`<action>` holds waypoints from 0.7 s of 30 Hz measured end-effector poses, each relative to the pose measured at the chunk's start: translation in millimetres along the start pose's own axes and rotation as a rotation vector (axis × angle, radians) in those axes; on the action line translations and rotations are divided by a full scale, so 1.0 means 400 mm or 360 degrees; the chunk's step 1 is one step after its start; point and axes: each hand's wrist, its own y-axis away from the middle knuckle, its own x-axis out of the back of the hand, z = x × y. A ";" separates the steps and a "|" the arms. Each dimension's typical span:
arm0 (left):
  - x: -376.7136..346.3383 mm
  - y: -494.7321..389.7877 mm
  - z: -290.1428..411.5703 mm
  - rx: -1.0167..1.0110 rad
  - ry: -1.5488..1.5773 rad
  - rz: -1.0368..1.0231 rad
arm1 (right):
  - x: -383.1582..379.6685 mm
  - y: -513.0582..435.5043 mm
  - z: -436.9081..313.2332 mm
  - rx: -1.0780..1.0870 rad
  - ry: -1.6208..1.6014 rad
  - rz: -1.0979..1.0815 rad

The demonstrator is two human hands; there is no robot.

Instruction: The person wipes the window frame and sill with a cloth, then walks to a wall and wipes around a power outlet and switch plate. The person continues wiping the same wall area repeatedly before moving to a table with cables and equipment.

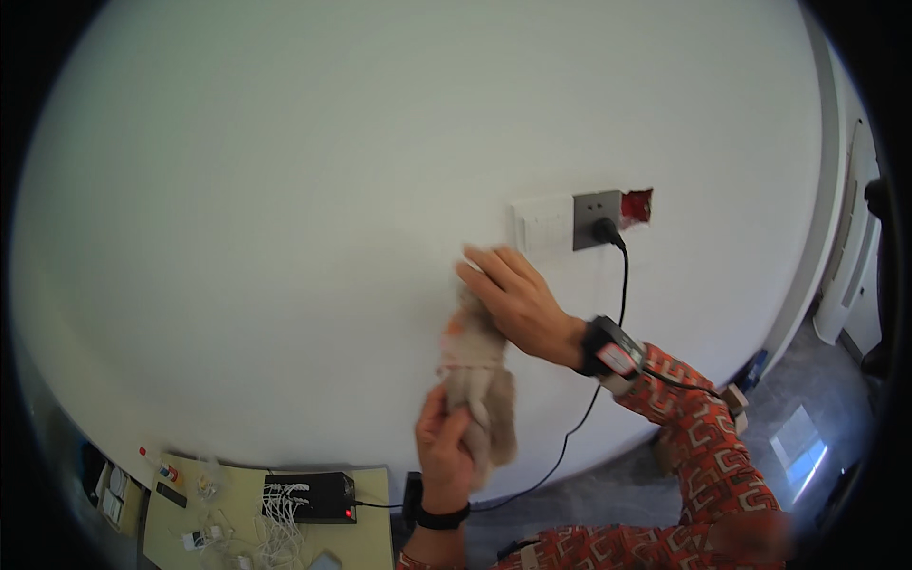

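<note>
A grey-beige plush toy (474, 349) with orange and pink on it is held up against the white wall, its lower parts hanging down. My left hand (447, 438) grips its lower part between thumb and fingers. Higher up, my right hand (516, 296) lies over the toy's top, fingers pointing up and left; blur and the hand itself hide that end, so its grip is unclear. Right of the toy, a white wall plate (543, 224) adjoins a grey socket (586, 203) with a black plug (605, 231) in it.
A black cable (566, 442) runs from the plug behind my right forearm. Beside the socket is a red-lined wall hole (636, 207). At lower left, a pale table (374, 499) holds a black box (310, 497) with white cables (281, 534), a phone (171, 494) and a bottle (168, 472).
</note>
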 end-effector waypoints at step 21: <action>0.326 0.454 -0.074 0.1133 -0.0126 0.0350 | -0.002 0.685 -0.547 -0.1356 -0.2187 -0.1114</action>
